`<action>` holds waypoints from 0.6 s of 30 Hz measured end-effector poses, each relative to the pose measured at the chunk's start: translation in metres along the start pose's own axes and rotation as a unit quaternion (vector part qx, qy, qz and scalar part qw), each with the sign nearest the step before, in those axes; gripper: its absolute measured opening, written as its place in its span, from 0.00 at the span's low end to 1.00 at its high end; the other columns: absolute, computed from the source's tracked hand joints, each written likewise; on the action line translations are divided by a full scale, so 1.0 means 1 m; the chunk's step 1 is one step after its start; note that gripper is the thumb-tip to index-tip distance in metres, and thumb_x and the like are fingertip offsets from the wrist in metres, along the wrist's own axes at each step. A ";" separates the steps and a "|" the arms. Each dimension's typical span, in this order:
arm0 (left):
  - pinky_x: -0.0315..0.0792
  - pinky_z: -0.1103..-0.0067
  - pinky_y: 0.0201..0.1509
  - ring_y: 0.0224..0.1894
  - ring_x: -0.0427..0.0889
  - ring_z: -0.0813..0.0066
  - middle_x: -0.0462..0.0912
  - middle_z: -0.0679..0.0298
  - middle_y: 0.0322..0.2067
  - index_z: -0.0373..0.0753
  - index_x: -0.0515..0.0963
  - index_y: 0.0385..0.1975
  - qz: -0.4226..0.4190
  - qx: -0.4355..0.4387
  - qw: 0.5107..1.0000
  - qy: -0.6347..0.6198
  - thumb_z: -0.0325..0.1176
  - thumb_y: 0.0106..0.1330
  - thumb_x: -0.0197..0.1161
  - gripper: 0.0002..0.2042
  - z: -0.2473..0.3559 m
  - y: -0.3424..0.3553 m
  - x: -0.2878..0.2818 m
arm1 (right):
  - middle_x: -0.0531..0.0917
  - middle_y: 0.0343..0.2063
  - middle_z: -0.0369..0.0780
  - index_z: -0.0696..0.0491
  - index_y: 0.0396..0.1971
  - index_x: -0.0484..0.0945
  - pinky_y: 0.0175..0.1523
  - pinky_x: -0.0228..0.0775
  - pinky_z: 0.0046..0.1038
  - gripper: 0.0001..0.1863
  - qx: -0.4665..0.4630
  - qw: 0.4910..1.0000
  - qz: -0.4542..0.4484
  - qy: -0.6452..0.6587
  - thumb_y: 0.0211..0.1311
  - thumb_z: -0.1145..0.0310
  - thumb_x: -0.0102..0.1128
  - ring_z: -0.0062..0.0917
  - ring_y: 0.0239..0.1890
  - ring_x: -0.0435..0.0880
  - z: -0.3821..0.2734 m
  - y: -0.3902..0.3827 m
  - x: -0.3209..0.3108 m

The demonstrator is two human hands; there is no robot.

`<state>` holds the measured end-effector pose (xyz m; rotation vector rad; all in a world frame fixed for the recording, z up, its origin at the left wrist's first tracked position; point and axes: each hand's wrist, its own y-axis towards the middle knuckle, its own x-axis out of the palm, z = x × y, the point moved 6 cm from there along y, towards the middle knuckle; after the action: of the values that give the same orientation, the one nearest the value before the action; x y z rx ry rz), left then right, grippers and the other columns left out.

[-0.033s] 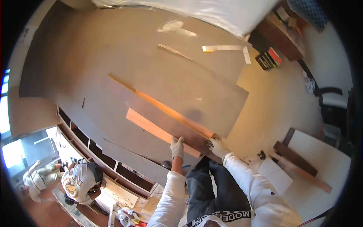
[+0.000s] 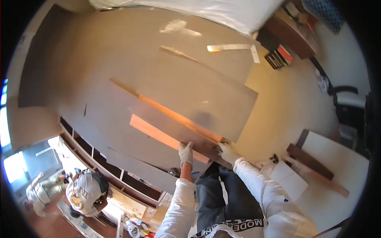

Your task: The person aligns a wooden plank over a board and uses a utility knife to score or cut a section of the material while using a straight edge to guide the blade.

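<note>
A long, narrow brown board (image 2: 168, 123) lies slantwise on a large grey-brown sheet (image 2: 99, 47), with a thin orange strip (image 2: 174, 112) along its far side. A wider orange strip (image 2: 152, 131) runs along its near side. My left hand (image 2: 185, 154), in a pale work glove, closes on the board's near edge, over the wider strip; its fingertips are partly hidden. At the board's right end is my gloved right hand (image 2: 229, 153), its fingers closed around a small dark, metallic-looking thing whose kind I cannot make out.
A white L-shaped square (image 2: 234, 47) and a thin wooden sliver (image 2: 178, 52) lie farther back on the sheet. Dark brown planks (image 2: 309, 160) lean at the right. At lower left, two people (image 2: 85, 190) work beside an open-fronted wooden frame (image 2: 115, 170). A dark round object (image 2: 173, 171) sits near my left wrist.
The view has shifted slightly, so the sheet and the things on it appear a little farther left. Both my hands keep about the same places at the board.
</note>
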<state>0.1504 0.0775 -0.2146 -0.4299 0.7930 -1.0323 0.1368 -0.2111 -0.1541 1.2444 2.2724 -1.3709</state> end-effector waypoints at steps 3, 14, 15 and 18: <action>0.71 0.76 0.33 0.33 0.75 0.77 0.77 0.68 0.37 0.43 0.74 0.47 -0.062 -0.037 0.997 -0.014 0.33 0.66 0.69 0.13 0.009 -0.034 0.031 | 0.82 0.56 0.48 0.51 0.69 0.70 0.62 0.72 0.43 0.31 0.013 0.999 -0.021 -0.033 0.66 0.62 0.60 0.45 0.58 0.81 0.006 -0.015 -0.011; 0.76 0.70 0.45 0.47 0.79 0.73 0.83 0.68 0.46 0.46 0.78 0.53 -0.158 -0.137 0.974 0.085 0.40 0.68 0.68 0.16 0.035 -0.031 0.011 | 0.79 0.59 0.48 0.52 0.70 0.67 0.62 0.73 0.43 0.30 -0.086 0.990 0.101 -0.038 0.67 0.72 0.51 0.43 0.57 0.81 0.006 -0.042 -0.010; 0.76 0.70 0.45 0.47 0.79 0.73 0.83 0.67 0.47 0.46 0.78 0.54 -0.158 -0.139 0.972 0.105 0.40 0.68 0.68 0.17 0.036 -0.028 0.009 | 0.79 0.58 0.48 0.53 0.70 0.68 0.61 0.74 0.43 0.30 -0.101 0.988 0.116 -0.031 0.67 0.71 0.53 0.43 0.56 0.81 0.007 -0.044 -0.010; 0.77 0.71 0.48 0.48 0.80 0.73 0.82 0.64 0.50 0.44 0.75 0.61 -0.145 -0.147 0.973 0.104 0.40 0.68 0.69 0.23 0.030 -0.024 0.001 | 0.82 0.55 0.50 0.56 0.65 0.71 0.58 0.75 0.43 0.28 0.044 0.970 0.206 0.123 0.65 0.71 0.59 0.43 0.54 0.83 0.046 -0.039 -0.022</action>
<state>0.1590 0.0643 -0.1797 -0.7139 1.1016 -1.2497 0.1104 -0.2681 -0.1426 1.8803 1.9495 -1.2266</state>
